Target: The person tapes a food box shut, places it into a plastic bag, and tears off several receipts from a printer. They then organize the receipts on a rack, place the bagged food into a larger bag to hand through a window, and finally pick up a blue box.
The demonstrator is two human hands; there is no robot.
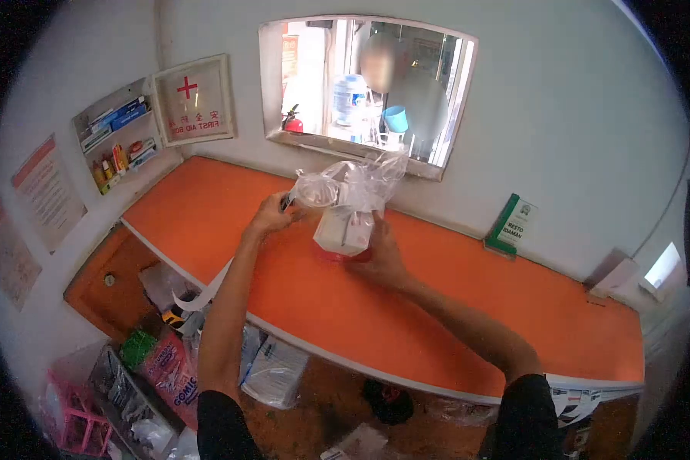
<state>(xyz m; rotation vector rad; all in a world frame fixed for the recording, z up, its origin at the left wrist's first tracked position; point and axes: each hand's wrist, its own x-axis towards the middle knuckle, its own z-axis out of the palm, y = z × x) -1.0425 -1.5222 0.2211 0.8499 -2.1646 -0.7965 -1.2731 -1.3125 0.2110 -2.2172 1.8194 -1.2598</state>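
Note:
A clear plastic bag [356, 182] stands over a white box-like item [343, 231] with a red base on the orange counter [452, 307]. My left hand [271, 215] pinches the bag's left side, where a dark small object shows by the fingers. My right hand [379, 257] wraps around the white item from the right and behind, steadying it. Both arms reach forward from the near edge of the counter.
A serving window [368, 92] opens in the wall behind, with a person beyond it. A first aid box [194, 100] hangs open at the left. A green-and-white sign [512, 225] leans on the wall. Bags and packages [169, 368] lie under the counter.

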